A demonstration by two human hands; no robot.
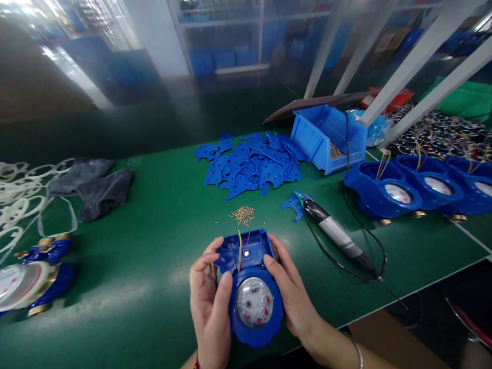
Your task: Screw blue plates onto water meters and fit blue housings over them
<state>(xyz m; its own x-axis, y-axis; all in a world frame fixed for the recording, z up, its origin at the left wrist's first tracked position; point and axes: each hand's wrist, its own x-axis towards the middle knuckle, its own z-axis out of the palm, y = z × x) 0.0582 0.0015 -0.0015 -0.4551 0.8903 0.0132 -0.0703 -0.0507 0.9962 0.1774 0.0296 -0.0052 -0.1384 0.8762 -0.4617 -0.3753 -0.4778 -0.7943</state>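
Observation:
Between my two hands is a blue water meter (255, 328) with a round dial and an uncovered box section at its far end. A yellow wire and a red wire stand up out of that box. My left hand (211, 297) grips the meter's left side, thumb along the box edge. Around the right side wraps my right hand (288, 282), its thumb at the box's near right corner. Just beyond the meter lies a small heap of brass-coloured screws (243, 215). An electric screwdriver (338, 236) rests to the right, its tip by a single blue plate (292, 206).
Flat blue plates (253, 161) are piled behind the screws, beside a blue bin (326, 138) holding more small screws. Several blue meters (395, 189) line the right. Grey cloth pieces (103, 187), white rings (23, 195) and brass-fitted meter parts (42, 277) lie left.

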